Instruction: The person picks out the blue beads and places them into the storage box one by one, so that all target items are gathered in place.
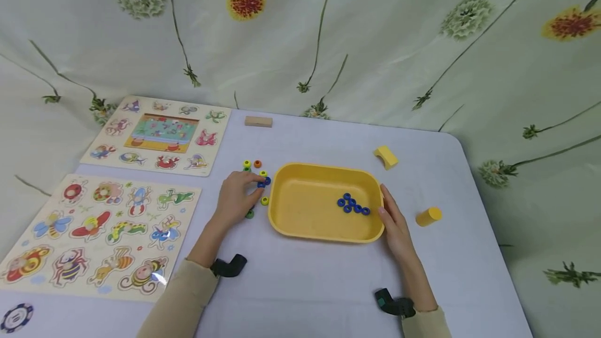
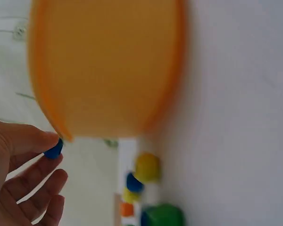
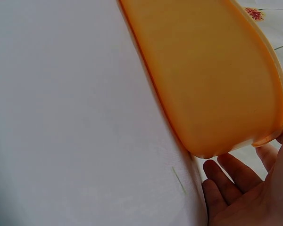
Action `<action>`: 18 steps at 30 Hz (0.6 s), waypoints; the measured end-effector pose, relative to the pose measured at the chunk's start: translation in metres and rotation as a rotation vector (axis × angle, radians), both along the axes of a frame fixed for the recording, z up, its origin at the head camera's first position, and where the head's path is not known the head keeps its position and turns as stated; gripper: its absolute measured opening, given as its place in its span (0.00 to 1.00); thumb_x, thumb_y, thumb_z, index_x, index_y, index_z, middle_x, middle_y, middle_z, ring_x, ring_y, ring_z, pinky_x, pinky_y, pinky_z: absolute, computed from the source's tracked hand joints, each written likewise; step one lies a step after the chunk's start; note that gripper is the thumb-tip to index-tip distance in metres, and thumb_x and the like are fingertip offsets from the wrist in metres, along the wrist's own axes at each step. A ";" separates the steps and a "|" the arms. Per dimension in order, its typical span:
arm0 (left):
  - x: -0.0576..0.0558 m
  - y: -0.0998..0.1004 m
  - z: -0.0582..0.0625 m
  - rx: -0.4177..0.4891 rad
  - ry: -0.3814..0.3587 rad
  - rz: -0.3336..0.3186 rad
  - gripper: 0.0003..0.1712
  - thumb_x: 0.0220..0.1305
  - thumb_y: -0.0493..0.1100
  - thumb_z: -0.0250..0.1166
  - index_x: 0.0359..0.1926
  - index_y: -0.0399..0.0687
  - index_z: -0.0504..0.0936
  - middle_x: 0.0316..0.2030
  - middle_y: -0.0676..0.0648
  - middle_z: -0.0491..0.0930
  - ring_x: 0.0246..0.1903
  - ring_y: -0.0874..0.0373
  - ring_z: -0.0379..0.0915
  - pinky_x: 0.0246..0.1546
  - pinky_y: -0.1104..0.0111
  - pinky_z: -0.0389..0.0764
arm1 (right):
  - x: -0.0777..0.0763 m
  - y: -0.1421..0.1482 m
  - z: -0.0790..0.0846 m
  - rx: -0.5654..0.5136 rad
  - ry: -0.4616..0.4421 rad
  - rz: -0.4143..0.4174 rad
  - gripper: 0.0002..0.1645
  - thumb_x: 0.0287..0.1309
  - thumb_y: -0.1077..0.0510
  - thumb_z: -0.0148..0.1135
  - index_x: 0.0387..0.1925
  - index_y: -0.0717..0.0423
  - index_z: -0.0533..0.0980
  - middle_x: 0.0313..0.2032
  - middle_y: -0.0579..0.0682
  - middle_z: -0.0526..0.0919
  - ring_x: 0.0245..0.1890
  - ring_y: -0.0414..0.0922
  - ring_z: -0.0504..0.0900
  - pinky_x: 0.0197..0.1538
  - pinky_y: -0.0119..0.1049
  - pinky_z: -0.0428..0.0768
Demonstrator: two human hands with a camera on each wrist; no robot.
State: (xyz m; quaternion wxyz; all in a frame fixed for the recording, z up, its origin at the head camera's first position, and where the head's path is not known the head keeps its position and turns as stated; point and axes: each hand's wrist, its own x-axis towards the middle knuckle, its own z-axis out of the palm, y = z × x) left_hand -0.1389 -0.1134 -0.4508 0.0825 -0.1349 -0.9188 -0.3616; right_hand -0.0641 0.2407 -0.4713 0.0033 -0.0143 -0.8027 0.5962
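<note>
My left hand (image 1: 233,198) pinches a blue bead (image 2: 54,149) between thumb and index finger, just left of the yellow tray (image 1: 305,213). The other left fingers are loosely bent. Around that hand lie small beads, among them a yellow bead (image 1: 265,201), an orange bead (image 1: 257,164) and a green bead (image 1: 250,214); some are partly hidden by the hand. Several blue beads (image 1: 352,202) sit inside the tray, toward its right end. At that end my right hand (image 1: 398,231) holds the tray, thumb at the rim and fingers against the outer wall.
Two picture puzzle boards, one with sea animals (image 1: 112,145) and one with insects (image 1: 103,246), lie on the left. A wooden block (image 1: 258,121) is at the back. Right of the tray are a yellow arch block (image 1: 386,157) and a yellow cylinder (image 1: 429,216). A poker chip (image 1: 17,318) lies front left.
</note>
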 end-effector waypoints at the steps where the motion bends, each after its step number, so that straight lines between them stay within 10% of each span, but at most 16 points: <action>1: 0.001 0.006 0.010 0.003 0.034 -0.021 0.12 0.50 0.41 0.66 0.39 0.48 0.82 0.38 0.50 0.80 0.42 0.54 0.71 0.45 0.59 0.71 | 0.000 0.000 -0.001 0.001 0.004 -0.001 0.28 0.65 0.51 0.41 0.65 0.32 0.52 0.65 0.35 0.53 0.66 0.38 0.49 0.66 0.44 0.49; 8: -0.001 0.076 0.053 0.076 -0.098 -0.260 0.13 0.49 0.39 0.66 0.39 0.43 0.81 0.32 0.51 0.78 0.30 0.61 0.72 0.31 0.71 0.76 | -0.002 0.001 -0.001 0.006 -0.004 -0.001 0.27 0.65 0.49 0.41 0.64 0.30 0.51 0.65 0.34 0.52 0.67 0.39 0.49 0.66 0.46 0.49; 14: -0.023 0.125 0.027 0.037 -0.306 -0.369 0.11 0.49 0.38 0.65 0.38 0.45 0.82 0.30 0.53 0.79 0.28 0.64 0.71 0.30 0.75 0.73 | -0.003 -0.001 -0.002 0.004 -0.022 -0.002 0.27 0.65 0.49 0.40 0.64 0.30 0.51 0.65 0.34 0.52 0.67 0.39 0.49 0.66 0.46 0.49; 18: -0.032 0.143 0.011 -0.023 -0.317 -0.419 0.11 0.47 0.35 0.65 0.35 0.43 0.83 0.29 0.51 0.81 0.29 0.64 0.74 0.32 0.77 0.74 | -0.002 0.001 -0.001 0.016 -0.035 -0.002 0.27 0.65 0.48 0.40 0.64 0.29 0.51 0.66 0.34 0.52 0.67 0.40 0.48 0.66 0.47 0.49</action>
